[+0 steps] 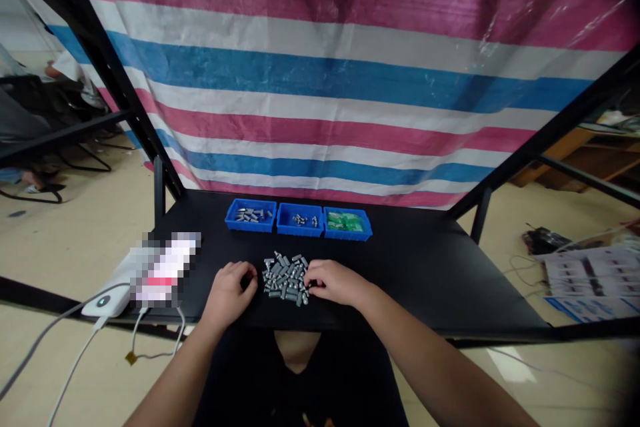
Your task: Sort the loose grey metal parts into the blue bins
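Note:
A loose pile of small grey and silver cylindrical metal parts (284, 277) lies on the black table in front of me. My left hand (234, 283) rests just left of the pile, its fingers loosely curled and a gap showing between thumb and forefinger; nothing is seen in it. At the pile's right edge, my right hand (327, 281) has its fingers bent together over the outermost parts. Whatever sits between those fingertips is too small and hidden to name.
Behind the pile stand three blue bins: the left bin (251, 229) with metal cylinders, the middle bin (300, 233) with small metal pieces, the right bin (347, 236) with green packets. A white device (107, 300) with cables and a blurred phone (167, 270) occupy the table's left.

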The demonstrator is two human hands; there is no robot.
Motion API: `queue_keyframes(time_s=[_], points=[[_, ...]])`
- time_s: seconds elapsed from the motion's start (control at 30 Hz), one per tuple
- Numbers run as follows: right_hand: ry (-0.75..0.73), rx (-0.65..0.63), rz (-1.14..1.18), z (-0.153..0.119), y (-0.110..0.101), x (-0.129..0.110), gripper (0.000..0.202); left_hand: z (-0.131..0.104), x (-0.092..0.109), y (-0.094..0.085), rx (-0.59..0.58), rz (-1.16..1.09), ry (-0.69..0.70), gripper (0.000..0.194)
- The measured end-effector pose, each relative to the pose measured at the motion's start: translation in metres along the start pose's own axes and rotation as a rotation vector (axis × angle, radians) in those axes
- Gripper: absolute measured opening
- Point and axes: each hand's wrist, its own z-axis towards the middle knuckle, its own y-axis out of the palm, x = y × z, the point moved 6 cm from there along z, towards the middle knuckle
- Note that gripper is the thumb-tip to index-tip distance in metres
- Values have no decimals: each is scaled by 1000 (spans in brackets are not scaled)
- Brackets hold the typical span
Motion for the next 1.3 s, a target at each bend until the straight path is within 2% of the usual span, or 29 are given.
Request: queue_keyframes(time_s=[0.07,0.17,0.3,0.33,0.37,0.4,0.5,0.57,0.63,0.77,0.83,1.0,1.17,1.3], points=[[1,17,-17,-1,1,0,7,0,0,0,1,3,-2,7],[31,58,-53,-4,0,2,14,-1,-1,0,3,9,-3,7],[106,-64,-39,-2,-6,8,16,-1,-1,1,-5,19,-5,7],[111,-57,-22,1,-13,8,16,0,0,1,-7,20,-7,7],[112,3,-6,6,-23,8,16,0,0,1,-9,22,-9,7],[110,118,8,10,-37,8,16,0,0,1,-10,24,-11,7],[129,536,18,12,-77,10,16,0,1,0,-7,27,-14,8],[167,642,-4,7,-85,10,17,1,1,0,-8,26,-11,8],[182,563,-32,2,-77,7,16,1,1,0,-13,25,-6,8],[122,180,9,-8,-32,-5,11,1,0,1,-23,31,-8,8],[102,92,41,-11,-12,-10,15,1,0,1,-22,34,-15,8],[118,109,59,-8,9,-12,20,1,1,0,-20,25,-16,9],[119,151,12,-7,9,-15,12,1,0,0,-12,22,-12,9],[119,47,9,-4,5,-9,17,1,0,0,-14,21,-7,8]])
